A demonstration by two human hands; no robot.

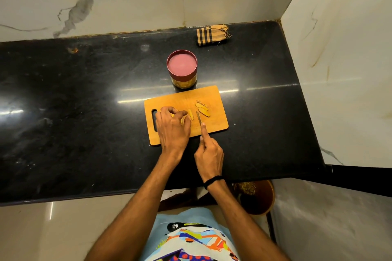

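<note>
Looking down from the head cam: left hand point(172, 127) has its grip curled tight, fingertips pinching a yellow root piece point(191, 115) down on the board point(214, 95). Right hand point(209, 154) has its grip wrapped round the knife point(198, 117), index finger laid along the spine. Key bit: the piece sits just left of the blade, and its long axis runs nearly parallel to it, pointing away from the body. So I'd guess a lengthwise cut, blade shifting left. Cut slices point(203, 109) lie right of the blade, jar point(182, 65) behind on the bench point(84, 91).
</note>
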